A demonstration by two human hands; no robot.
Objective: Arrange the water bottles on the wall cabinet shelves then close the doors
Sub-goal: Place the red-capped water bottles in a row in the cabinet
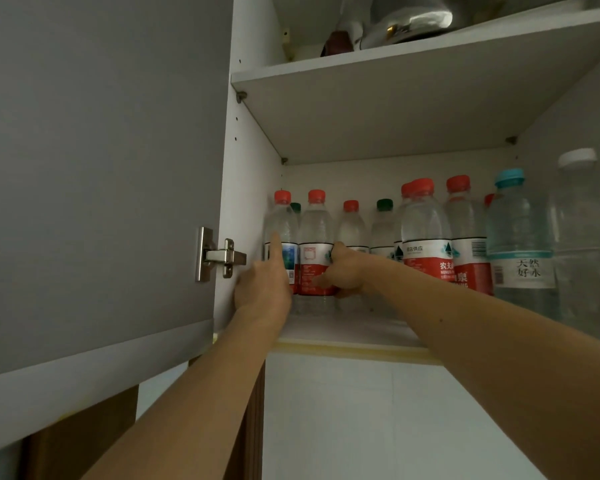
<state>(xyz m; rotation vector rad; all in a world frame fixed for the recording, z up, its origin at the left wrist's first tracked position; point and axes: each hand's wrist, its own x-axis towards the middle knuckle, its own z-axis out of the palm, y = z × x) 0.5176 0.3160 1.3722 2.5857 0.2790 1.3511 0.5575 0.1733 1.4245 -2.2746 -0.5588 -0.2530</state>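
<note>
Bottles mostly lined on lower shelf (343, 329); left hand (264, 289) presses a straight finger to leftmost bottle (280, 233), right hand (343, 271) grasps second bottle (316, 244); left door (97, 174) not yet closed.

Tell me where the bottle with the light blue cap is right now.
In the head view, the light blue-capped bottle stands at the right of the lower shelf, between a red-capped bottle and a white-capped bottle.

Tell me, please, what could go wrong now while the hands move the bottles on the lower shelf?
1. The right hand grips a red-label bottle packed tight; pushing it may topple the bottles behind.
2. The left hand touches the leftmost bottle with one finger only, so it could tip.
</note>
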